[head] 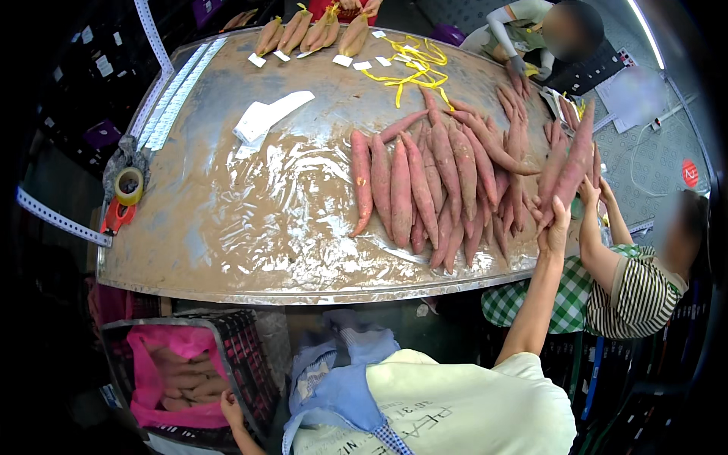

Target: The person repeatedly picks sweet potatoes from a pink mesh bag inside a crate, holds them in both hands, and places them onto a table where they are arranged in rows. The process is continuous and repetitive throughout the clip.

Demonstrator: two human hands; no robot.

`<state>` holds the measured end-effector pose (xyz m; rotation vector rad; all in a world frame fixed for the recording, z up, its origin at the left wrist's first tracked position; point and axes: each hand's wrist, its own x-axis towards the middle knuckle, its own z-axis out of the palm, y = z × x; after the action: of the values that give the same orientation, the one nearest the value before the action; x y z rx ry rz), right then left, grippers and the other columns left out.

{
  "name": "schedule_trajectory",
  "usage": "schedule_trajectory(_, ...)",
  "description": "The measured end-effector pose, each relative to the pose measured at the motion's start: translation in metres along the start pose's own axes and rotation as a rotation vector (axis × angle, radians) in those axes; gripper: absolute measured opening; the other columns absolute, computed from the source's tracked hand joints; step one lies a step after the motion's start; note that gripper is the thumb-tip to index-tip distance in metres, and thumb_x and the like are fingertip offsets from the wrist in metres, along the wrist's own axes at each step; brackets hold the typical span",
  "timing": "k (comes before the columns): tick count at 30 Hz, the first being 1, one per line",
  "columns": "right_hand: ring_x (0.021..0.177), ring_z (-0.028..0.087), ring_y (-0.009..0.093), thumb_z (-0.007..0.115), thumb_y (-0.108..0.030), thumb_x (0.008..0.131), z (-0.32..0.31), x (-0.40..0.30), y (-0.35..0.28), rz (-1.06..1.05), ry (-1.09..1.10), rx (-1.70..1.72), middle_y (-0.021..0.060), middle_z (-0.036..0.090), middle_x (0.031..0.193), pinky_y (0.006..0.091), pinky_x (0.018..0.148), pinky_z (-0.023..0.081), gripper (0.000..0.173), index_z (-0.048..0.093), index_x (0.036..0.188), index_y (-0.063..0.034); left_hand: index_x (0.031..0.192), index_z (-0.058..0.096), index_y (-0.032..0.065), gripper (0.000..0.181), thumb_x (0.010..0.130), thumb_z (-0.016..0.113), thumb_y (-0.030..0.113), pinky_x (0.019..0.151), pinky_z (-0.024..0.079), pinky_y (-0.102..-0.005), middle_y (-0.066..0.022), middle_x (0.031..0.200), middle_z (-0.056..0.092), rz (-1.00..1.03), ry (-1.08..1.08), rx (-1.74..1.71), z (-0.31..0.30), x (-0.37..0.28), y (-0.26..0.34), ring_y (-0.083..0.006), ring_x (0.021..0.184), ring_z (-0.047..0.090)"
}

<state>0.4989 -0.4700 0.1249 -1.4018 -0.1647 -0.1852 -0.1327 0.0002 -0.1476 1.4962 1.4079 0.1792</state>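
My right hand [553, 227] reaches to the table's right end. It grips the lower end of a long red-skinned sweet potato [575, 156], which stands up at a tilt. A second sweet potato [550, 168] is right beside it; whether my fingers hold that one too, I cannot tell. Left of this hand, a pile of sweet potatoes [401, 193] covers part of the table. My left hand [231, 408] is low on the left, at the rim of a black plastic crate [244, 341]. Inside the crate, a pink plastic liner [145, 392] surrounds more sweet potatoes [190, 372].
The metal table [182, 239] carries yellow ties [424, 57], white labels [261, 122], a tape dispenser [122, 199] and several bagged sweet potatoes [321, 31]. One co-worker [614, 256] stands close on my right. Another [512, 34] sits beyond the far right corner; another person's hands [369, 7] show at the far edge.
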Motion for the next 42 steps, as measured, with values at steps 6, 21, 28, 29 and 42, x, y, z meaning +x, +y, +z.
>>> schedule_trajectory(6,0.089,0.057,0.018,0.072,-0.019,0.071,0.043,-0.034,0.005,0.017,-0.131,-0.246,0.0114,0.050,0.110,0.0278,0.068,0.051,0.081,0.025,0.135,-0.0041,0.102,0.056,-0.0022,0.017,0.086,0.057,0.004,0.065,0.047,-0.0237,-0.0036,0.080,0.062,0.062,0.013,-0.078,-0.002,0.009,-0.024,-0.0109,0.071,0.058)
schedule_trajectory(21,0.080,0.060,0.048,0.061,-0.036,0.083,0.176,-0.001,0.100,-0.103,-0.587,-1.569,0.0320,0.043,0.114,0.0498,0.071,0.051,0.067,0.030,0.134,-0.0063,0.106,0.057,-0.0027,0.020,0.087,0.054,0.002,0.074,0.047,-0.0249,-0.0063,0.089,0.064,0.018,0.010,-0.154,0.003,0.001,-0.028,-0.0123,0.080,0.059)
schedule_trajectory(28,0.090,0.061,0.042,0.056,-0.045,0.086,0.194,-0.012,0.111,-0.149,-0.693,-1.865,0.0329,0.043,0.119,0.0489,0.071,0.051,0.050,0.047,0.120,-0.0089,0.107,0.057,-0.0025,0.022,0.086,0.057,0.004,0.073,0.047,-0.0256,-0.0065,0.087,0.063,0.029,0.027,-0.077,0.006,0.002,-0.028,-0.0126,0.080,0.059)
schedule_trajectory(29,0.097,0.059,0.042,0.056,-0.045,0.086,0.196,-0.014,0.111,-0.144,-0.691,-1.898,0.0322,0.043,0.121,0.0498,0.074,0.050,0.048,0.050,0.116,-0.0087,0.107,0.057,-0.0023,0.022,0.086,0.058,0.005,0.073,0.047,-0.0260,-0.0068,0.086,0.064,0.038,0.026,-0.059,0.006,0.004,-0.029,-0.0130,0.080,0.059)
schedule_trajectory(42,0.109,0.048,0.030,0.061,-0.028,0.085,0.180,-0.023,0.123,-0.722,-0.379,-1.511,0.0121,0.057,0.104,0.0437,0.093,0.033,0.029,0.057,0.092,-0.0006,0.107,0.057,-0.0004,0.022,0.086,0.059,0.007,0.071,0.048,-0.0282,-0.0076,0.083,0.064,0.017,0.027,0.094,0.007,0.003,-0.022,-0.0161,0.076,0.060)
